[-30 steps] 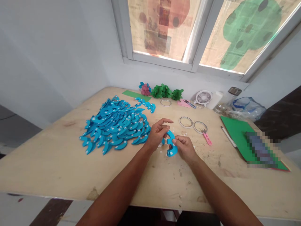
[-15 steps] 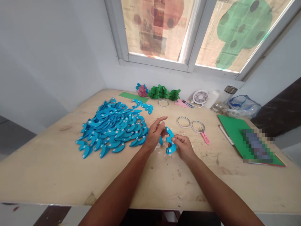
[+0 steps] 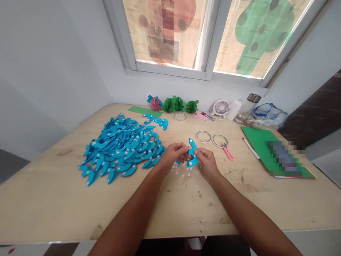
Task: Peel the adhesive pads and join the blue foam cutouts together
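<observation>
A curved blue paper cutout (image 3: 193, 160) with small white tape squares near its ends is upright between my hands, above the table. My right hand (image 3: 207, 161) pinches its right edge between thumb and fingers. My left hand (image 3: 173, 156) is closed at its left edge, thumb and fingertips together at the paper; the exact contact is partly hidden. Small white scraps (image 3: 189, 174) lie on the table below. Part of another blue piece shows beside the left fingers. To the left lies a large pile of similar blue cutouts (image 3: 128, 145).
Rolls of narrow tape (image 3: 196, 136) and pink-handled snips (image 3: 228, 153) lie beyond my right hand. Green folded-paper shapes (image 3: 179, 104), a small white fan (image 3: 221, 107) and a glass bottle (image 3: 250, 103) stand along the wall. Green sheets (image 3: 255, 138) with a blurred object lie at right.
My left fingers, raised and spread before, have closed in at the cutout's left edge. My right hand still pinches the cutout. The whole view has shifted slightly.
</observation>
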